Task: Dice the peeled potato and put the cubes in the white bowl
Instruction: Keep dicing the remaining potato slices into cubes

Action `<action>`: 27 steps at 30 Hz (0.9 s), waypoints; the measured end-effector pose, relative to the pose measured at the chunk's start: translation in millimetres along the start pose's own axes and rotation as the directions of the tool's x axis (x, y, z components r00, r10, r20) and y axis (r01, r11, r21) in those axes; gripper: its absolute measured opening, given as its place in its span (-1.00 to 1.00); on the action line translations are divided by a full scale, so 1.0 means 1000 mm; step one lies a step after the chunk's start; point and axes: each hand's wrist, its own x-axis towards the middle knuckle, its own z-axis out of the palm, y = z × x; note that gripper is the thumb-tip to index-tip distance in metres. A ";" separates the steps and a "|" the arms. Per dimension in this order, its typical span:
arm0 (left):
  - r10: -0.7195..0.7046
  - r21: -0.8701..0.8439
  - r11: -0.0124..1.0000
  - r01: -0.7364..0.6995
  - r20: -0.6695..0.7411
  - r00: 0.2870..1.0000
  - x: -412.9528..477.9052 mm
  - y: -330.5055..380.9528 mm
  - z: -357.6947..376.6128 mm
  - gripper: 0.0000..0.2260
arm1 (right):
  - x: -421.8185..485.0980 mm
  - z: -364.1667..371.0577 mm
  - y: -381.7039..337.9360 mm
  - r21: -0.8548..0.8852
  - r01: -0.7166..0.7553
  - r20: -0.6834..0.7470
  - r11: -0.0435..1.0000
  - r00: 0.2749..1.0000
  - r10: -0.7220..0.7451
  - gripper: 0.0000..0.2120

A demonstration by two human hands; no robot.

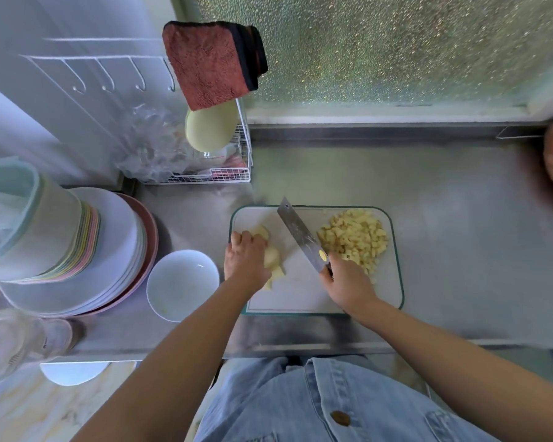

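Cleaver (pixel 300 237) handle clenched in my right fingers (pixel 332 267); left fingers (pixel 240 239) curl round uncut potato pieces (pixel 272 258). Keep fingertips tucked; slice evenly just beside them.

hands (pixel 246 260) on potato (pixel 271 257), knife (pixel 300 237), cubes (pixel 353 239)

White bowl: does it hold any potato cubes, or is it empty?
Empty: the bowl shows only bare white inside. The cubes lie piled on the right side of the board.
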 end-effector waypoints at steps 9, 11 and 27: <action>0.207 -0.370 0.897 -0.242 -0.133 0.969 0.007 -0.008 -0.017 -0.87 | -0.001 -0.002 0.000 0.022 0.007 -0.006 1.000 1.000 -0.007 -0.86; 0.272 -0.511 0.797 -0.324 -0.175 0.946 0.009 -0.012 -0.021 -0.77 | -0.001 -0.002 0.001 0.040 0.012 -0.005 0.999 1.000 -0.012 -0.85; 0.105 -0.377 0.921 -0.099 -0.004 0.994 0.006 -0.011 -0.016 -0.83 | 0.000 -0.001 0.003 0.077 0.013 -0.019 0.997 1.000 -0.011 -0.81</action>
